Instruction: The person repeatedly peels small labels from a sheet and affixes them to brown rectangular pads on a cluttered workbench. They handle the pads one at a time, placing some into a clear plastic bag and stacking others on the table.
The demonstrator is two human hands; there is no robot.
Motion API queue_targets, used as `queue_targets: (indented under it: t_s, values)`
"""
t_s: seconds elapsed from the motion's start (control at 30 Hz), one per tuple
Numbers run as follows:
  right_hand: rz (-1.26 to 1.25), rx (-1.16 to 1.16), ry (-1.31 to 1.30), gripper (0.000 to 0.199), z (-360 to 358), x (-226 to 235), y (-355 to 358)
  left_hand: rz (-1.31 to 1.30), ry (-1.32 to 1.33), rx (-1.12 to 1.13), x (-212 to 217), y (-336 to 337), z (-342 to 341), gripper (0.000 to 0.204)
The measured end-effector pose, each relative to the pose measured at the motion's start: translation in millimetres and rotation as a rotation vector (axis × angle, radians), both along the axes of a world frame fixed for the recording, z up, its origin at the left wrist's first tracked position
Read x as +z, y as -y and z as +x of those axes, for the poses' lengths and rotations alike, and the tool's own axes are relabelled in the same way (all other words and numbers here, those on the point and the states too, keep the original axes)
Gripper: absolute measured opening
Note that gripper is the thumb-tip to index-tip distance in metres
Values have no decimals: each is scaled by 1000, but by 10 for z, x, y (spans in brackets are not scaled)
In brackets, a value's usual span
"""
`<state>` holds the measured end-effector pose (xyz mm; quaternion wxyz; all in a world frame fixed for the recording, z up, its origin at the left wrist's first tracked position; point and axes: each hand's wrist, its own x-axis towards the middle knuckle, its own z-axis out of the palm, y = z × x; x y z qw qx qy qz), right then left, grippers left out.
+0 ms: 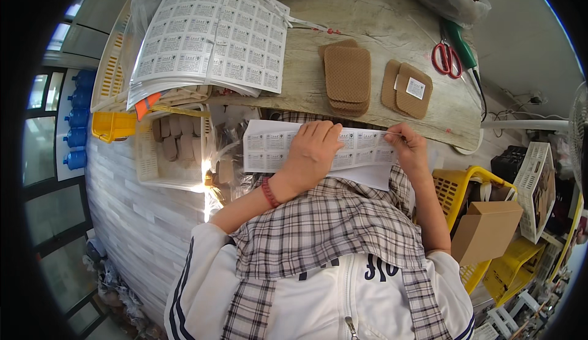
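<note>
A strip of printed white labels [269, 150] lies across my lap at the table's near edge, with its white backing paper hanging below. My left hand [311, 156] rests flat on the strip's middle, fingers stretched out over it. At its right end my right hand [409, 147] pinches the upper corner between thumb and fingers. Beyond them on the table stands a stack of brown mesh-textured pads [348, 76]. To its right are two overlapping brown pads [409, 98], the upper one bearing a white label [416, 88].
A thick stack of label sheets [205, 34] covers the table's left end. Red-handled scissors [446, 60] and a green-handled tool [459, 43] lie at the right. A cream basket [146, 156] of brown pieces stands at left; a cardboard box [487, 233] and yellow baskets [450, 187] stand at right.
</note>
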<state>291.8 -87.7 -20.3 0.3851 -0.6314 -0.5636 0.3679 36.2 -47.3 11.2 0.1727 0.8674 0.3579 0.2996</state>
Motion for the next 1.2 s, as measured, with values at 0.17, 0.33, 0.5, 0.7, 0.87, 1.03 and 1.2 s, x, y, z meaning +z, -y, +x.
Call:
queue_targets:
  t_s: [0.17, 0.33, 0.5, 0.7, 0.87, 1.03, 1.2]
  values:
    - [-114, 18, -20, 10, 26, 60, -19, 63, -36, 26, -204, -55, 93, 15]
    - [277, 95, 494, 15, -257, 342, -109, 81, -25, 10, -225, -103, 108, 20]
    - [424, 209, 665, 17, -557, 208, -162, 40, 23, -54, -258, -167, 104, 20]
    - [297, 237, 513, 16, -516, 172, -148, 155, -78, -68, -287, -179, -305, 24]
    - [155, 279, 355, 15, -503, 122, -166, 170, -125, -85, -227, -191, -503, 29]
    - [51, 307, 309, 14, -413, 96, -116, 231, -160, -58, -261, -257, -628, 31]
    - [-25, 290, 249, 13, -370, 62, -91, 255, -187, 6, -234, -315, -850, 35]
